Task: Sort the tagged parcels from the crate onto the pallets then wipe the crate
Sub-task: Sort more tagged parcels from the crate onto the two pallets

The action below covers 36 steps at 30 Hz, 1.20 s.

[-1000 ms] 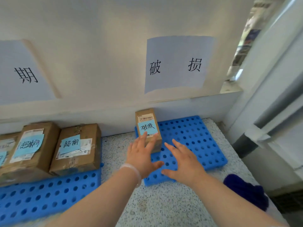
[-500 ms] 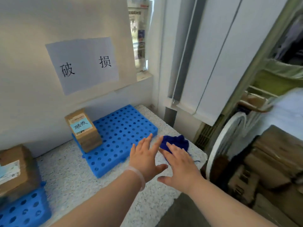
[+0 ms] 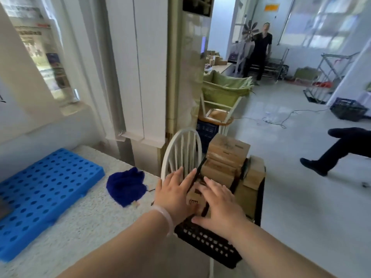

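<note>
A black slotted crate (image 3: 210, 240) sits on a white chair to the right of the counter, stacked with several brown cardboard parcels (image 3: 226, 157). Both my hands hover over its near end with fingers spread and hold nothing. My left hand (image 3: 173, 192) is above the crate's left rim. My right hand (image 3: 217, 204) is over a parcel with dark print (image 3: 195, 194). A blue perforated pallet (image 3: 46, 189) lies on the speckled counter at the left. A dark blue cloth (image 3: 125, 185) lies crumpled between the pallet and the crate.
The white chair back (image 3: 181, 152) rises just behind the crate. A second chair with a green bag (image 3: 224, 91) stands farther back. A seated person's dark leg (image 3: 339, 149) reaches in from the right; another person (image 3: 260, 50) stands far off. Cables lie on the floor.
My view has swung right from the blue pallet and its tagged parcel to the crate on the chair. Both empty hands moved with it, from above the counter to above the crate.
</note>
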Tool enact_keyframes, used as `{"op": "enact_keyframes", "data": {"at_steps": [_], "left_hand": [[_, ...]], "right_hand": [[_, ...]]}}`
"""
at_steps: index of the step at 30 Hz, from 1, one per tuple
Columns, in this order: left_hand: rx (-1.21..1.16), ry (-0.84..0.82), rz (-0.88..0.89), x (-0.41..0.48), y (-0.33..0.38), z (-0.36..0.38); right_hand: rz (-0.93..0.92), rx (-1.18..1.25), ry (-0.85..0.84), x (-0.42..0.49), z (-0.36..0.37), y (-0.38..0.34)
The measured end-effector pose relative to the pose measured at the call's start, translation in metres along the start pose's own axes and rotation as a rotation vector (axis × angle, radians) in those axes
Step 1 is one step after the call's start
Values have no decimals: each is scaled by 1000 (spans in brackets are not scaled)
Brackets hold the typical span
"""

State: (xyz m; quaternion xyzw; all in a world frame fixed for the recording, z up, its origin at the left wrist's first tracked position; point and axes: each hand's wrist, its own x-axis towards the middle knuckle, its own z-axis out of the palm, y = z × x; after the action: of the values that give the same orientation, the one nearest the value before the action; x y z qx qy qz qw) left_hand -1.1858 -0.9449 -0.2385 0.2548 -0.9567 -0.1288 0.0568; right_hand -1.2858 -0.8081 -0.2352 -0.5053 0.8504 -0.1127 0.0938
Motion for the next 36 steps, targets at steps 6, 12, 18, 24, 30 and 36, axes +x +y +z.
{"op": "enact_keyframes", "data": {"at_steps": [6,12,18,24,30,36], "left_hand": [[-12,-56,107,16,98,32],[1,-122,107,29,146,55],[-5,-132,77,59,156,62],[-38,-185,39,122,143,77],[-58,-239,35,219,113,82],[-62,-313,12,314,79,89]], "right_hand": [[168,37,27,-63,-23,91],[237,85,34,-83,-25,150],[268,134,26,-64,-20,179],[335,195,-7,-16,-22,203],[450,250,2,77,-25,223],[594,375,-14,164,-19,244]]}}
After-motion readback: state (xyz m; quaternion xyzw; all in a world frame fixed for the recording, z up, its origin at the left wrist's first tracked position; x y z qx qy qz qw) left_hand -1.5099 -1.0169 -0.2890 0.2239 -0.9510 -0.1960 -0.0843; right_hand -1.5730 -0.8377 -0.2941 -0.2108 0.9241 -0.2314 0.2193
